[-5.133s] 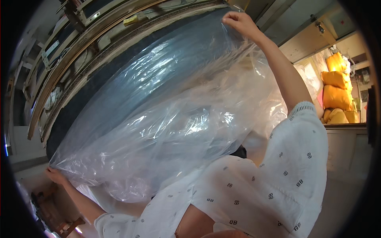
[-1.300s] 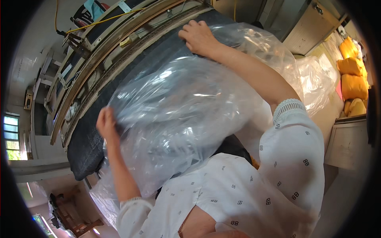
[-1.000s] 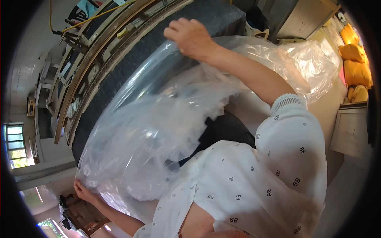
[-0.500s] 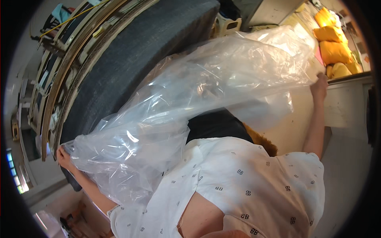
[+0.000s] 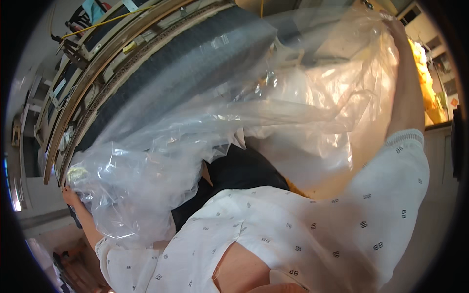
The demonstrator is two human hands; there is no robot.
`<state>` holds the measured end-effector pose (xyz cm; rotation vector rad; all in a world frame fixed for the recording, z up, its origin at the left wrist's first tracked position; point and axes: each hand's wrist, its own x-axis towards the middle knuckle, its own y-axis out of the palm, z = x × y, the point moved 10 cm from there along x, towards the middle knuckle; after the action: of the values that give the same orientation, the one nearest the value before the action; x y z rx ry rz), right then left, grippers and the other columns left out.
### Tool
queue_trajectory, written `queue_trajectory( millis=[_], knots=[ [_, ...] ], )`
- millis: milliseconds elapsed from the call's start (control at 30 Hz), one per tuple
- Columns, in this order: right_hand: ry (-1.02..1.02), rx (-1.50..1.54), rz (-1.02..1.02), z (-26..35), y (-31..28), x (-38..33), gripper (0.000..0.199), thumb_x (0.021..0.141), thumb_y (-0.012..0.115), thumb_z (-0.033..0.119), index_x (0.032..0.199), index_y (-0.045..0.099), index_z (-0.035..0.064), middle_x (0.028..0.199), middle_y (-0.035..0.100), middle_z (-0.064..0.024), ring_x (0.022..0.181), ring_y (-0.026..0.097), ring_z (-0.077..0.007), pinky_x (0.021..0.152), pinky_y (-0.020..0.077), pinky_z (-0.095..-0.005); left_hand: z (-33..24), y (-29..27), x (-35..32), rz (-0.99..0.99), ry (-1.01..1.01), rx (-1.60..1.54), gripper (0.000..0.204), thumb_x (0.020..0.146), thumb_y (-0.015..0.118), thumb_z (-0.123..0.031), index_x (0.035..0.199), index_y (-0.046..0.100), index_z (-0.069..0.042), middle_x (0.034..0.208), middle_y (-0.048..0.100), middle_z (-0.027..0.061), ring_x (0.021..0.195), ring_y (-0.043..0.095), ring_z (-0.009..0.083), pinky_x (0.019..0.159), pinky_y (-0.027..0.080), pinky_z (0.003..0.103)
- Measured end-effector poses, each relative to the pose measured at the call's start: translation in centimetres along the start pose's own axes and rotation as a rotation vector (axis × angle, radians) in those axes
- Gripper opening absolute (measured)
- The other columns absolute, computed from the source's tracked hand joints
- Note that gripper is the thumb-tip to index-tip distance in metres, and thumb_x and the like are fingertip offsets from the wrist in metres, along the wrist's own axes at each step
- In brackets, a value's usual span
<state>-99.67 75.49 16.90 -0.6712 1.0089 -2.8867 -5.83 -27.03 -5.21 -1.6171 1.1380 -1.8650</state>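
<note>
A large sheet of clear plastic film (image 5: 288,119) stretches across the view in front of me, creased and shiny, sagging in the middle. At the far left, my left hand (image 5: 71,195) grips its bunched edge beside the end of the dark padded surface (image 5: 185,63). My right hand (image 5: 392,25) is raised high at the upper right with my arm stretched out, its fingers closed on the other end of the film. Part of the film lies over the padded surface, which shows through it. A pale yellowish patch (image 5: 77,173) shows through the film near my left hand.
Curved-looking wooden rails (image 5: 105,63) run along the far side of the padded surface, with a yellow cord (image 5: 105,24) above them. Yellow bundles (image 5: 430,93) are stacked at the right. Brown fluffy material (image 5: 295,190) shows below my black clothing.
My right hand has risen from the right side to the upper right, lifting and spreading the film. The film now reaches further over the padded surface. My left hand stays nearly in place.
</note>
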Motion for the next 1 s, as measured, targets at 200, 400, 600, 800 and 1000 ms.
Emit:
queue_trajectory(
  millis=[200, 400, 600, 800, 1000],
  knots=[
    [-0.76, -0.222, -0.661, 18.4, 15.0, -9.5, 0.03, 0.078, 0.059, 0.026, 0.096, 0.053, 0.0032, 0.091, 0.056, -0.0127, 0.095, 0.052, -0.0283, 0.082, 0.0401, -0.0394, -1.3, -2.8, -6.1, 0.266, -0.108, -0.181, 0.036, 0.086, 0.046, -0.034, 0.089, 0.059, 0.0, 0.084, 0.061, 0.0178, 0.075, 0.056, 0.0324, 0.068, 0.042, 0.039],
    [-0.908, -0.394, 0.349, 15.0, 36.7, -13.4, 0.037, 0.079, 0.057, 0.034, 0.106, 0.055, 0.0089, 0.104, 0.057, -0.0086, 0.096, 0.054, -0.0279, 0.082, 0.0423, -0.0343, 7.2, -6.5, -8.7, 0.239, -0.07, -0.039, 0.034, 0.086, 0.049, -0.029, 0.085, 0.06, 0.002, 0.075, 0.061, 0.0152, 0.07, 0.056, 0.0291, 0.067, 0.042, 0.036],
    [-0.473, -0.339, 0.546, 13.4, 45.0, -9.0, 0.046, 0.084, 0.049, 0.04, 0.118, 0.051, 0.0089, 0.119, 0.052, -0.0123, 0.109, 0.05, -0.0283, 0.09, 0.0388, -0.0333, 9.8, -3.4, -7.6, 0.4, -0.025, -0.082, 0.043, 0.086, 0.047, -0.037, 0.083, 0.062, 0.003, 0.077, 0.062, 0.0175, 0.073, 0.059, 0.0299, 0.068, 0.043, 0.038],
    [-0.111, -0.274, 0.662, 4.3, 47.9, -1.8, 0.071, 0.081, 0.036, 0.061, 0.127, 0.043, 0.0073, 0.13, 0.039, -0.0207, 0.12, 0.04, -0.0283, 0.097, 0.0336, -0.0362, -0.9, 2.1, -4.7, 0.479, -0.41, -0.647, 0.05, 0.081, 0.055, -0.041, 0.104, 0.06, 0.002, 0.101, 0.062, 0.0126, 0.093, 0.055, 0.0192, 0.083, 0.04, 0.03],
    [-0.59, 0.167, 0.511, 22.1, 43.4, -10.8, 0.026, 0.09, 0.046, 0.031, 0.088, 0.056, 0.0069, 0.086, 0.054, -0.0026, 0.079, 0.051, -0.0144, 0.07, 0.0391, -0.0259, -2.9, -2.0, -3.6, 0.014, -0.446, -0.184, 0.051, 0.07, 0.056, -0.057, 0.087, 0.069, -0.011, 0.087, 0.066, 0.0103, 0.084, 0.061, 0.0285, 0.076, 0.044, 0.036]
  ],
)
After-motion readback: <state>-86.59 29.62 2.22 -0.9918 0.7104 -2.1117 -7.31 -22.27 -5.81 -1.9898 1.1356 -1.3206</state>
